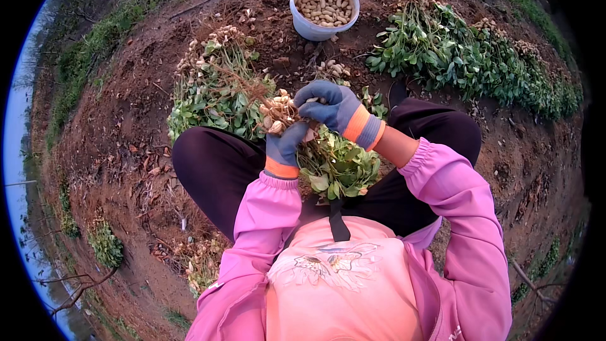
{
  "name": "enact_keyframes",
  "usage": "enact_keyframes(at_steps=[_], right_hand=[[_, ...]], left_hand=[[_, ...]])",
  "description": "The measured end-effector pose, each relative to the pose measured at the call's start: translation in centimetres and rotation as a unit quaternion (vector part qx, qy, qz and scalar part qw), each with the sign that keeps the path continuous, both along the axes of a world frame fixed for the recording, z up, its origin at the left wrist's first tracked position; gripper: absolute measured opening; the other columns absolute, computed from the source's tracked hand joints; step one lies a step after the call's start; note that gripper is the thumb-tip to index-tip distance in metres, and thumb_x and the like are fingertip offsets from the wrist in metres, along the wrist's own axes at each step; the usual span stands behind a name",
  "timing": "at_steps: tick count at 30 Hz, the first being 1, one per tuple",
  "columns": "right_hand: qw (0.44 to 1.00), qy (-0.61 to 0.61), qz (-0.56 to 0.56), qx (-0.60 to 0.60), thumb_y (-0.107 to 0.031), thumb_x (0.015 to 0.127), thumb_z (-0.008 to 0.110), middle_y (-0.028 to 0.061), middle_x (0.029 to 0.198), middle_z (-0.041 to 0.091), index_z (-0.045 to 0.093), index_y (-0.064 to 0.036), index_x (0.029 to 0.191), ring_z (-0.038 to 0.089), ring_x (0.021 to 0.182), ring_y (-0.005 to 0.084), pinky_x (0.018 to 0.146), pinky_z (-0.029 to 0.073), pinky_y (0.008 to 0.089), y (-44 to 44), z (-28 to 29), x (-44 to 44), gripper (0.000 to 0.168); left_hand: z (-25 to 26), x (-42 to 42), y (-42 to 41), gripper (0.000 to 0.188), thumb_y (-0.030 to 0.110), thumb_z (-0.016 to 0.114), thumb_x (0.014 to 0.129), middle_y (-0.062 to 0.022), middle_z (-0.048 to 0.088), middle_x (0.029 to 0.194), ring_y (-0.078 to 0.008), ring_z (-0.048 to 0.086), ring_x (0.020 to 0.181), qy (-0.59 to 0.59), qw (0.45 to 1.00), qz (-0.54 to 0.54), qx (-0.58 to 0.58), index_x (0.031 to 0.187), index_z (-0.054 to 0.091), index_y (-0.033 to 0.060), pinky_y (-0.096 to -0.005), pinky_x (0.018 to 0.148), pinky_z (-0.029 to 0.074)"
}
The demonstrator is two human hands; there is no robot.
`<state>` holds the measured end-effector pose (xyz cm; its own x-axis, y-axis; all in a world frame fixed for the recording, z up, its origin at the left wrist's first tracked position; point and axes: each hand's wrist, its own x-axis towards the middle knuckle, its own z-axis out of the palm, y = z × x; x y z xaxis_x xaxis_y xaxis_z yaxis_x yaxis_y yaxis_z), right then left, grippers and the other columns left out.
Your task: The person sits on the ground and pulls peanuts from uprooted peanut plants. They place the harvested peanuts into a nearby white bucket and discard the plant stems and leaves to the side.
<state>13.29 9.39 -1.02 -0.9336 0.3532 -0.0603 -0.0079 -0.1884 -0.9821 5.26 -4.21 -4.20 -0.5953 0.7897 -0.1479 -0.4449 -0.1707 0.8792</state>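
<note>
My left hand (285, 144), in a grey-blue work glove with an orange cuff, grips a bunch of peanut plants near the roots. Pale peanut pods (277, 111) cluster above that hand, among thin brown roots. The plants' green leaves (342, 163) hang down between my thighs. My right hand (331, 104), gloved the same way, is curled beside the cluster. A peanut pod (315, 100) shows between its thumb and fingers; whether it is still attached to the plant is hidden.
Beyond my hands stands a white plastic bucket (315, 33) holding peanuts (325, 7). Uprooted peanut plants lie in a pile (218, 90) at left and a long row (454, 49) at right. A few pods (334, 69) rest on the brown soil (128, 118) before me.
</note>
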Motion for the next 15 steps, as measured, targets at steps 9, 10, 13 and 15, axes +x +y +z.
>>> enact_keyframes(at_steps=[9, 10, 13, 15], right_hand=[[0.992, -0.029, -0.01, -0.126, -0.006, 0.082, 0.06, 0.0003, 0.083, 0.059, 0.062, -0.004, 0.094, 0.055, 0.076, 0.0062, 0.069, 0.045, 0.0199, 0.0, 0.4, -0.3, 0.012], [0.989, -0.029, -0.014, -0.142, -0.007, 0.082, 0.059, 0.0003, 0.081, 0.059, 0.062, -0.004, 0.094, 0.054, 0.071, 0.0055, 0.064, 0.045, 0.0189, 0.1, 0.4, -0.4, 0.012], [0.978, -0.105, 0.012, -0.179, -0.01, 0.084, 0.058, -0.0003, 0.076, 0.059, 0.062, -0.004, 0.095, 0.048, 0.055, 0.0032, 0.047, 0.038, 0.0168, 0.7, 1.8, 0.1, 0.013], [0.975, -0.087, 0.002, -0.205, -0.012, 0.084, 0.058, -0.0012, 0.073, 0.058, 0.061, -0.005, 0.095, 0.043, 0.049, 0.0024, 0.041, 0.032, 0.0168, 0.5, 1.1, -0.1, 0.013]], left_hand=[[0.3, 0.1, 0.5, 0.03, -0.006, 0.056, 0.081, -0.0131, 0.061, 0.097, -0.0201, 0.063, 0.085, -0.093, 0.995, 0.019, -0.034, 0.11, 0.05, -0.0045, -0.0286, 0.071, 0.055], [-0.2, -0.3, 0.5, 0.031, -0.005, 0.056, 0.08, -0.0132, 0.061, 0.099, -0.0201, 0.062, 0.085, -0.082, 0.993, -0.012, -0.08, 0.111, 0.05, -0.0046, -0.0289, 0.072, 0.055], [-0.8, -1.2, 0.8, 0.033, -0.004, 0.055, 0.08, -0.0132, 0.06, 0.103, -0.02, 0.062, 0.085, -0.057, 0.986, -0.06, -0.147, 0.113, 0.05, -0.0048, -0.0296, 0.074, 0.053], [-0.5, -0.7, 0.4, 0.033, -0.004, 0.056, 0.081, -0.013, 0.06, 0.101, -0.0199, 0.062, 0.084, -0.05, 0.994, -0.03, -0.096, 0.113, 0.05, -0.0049, -0.0294, 0.073, 0.054]])
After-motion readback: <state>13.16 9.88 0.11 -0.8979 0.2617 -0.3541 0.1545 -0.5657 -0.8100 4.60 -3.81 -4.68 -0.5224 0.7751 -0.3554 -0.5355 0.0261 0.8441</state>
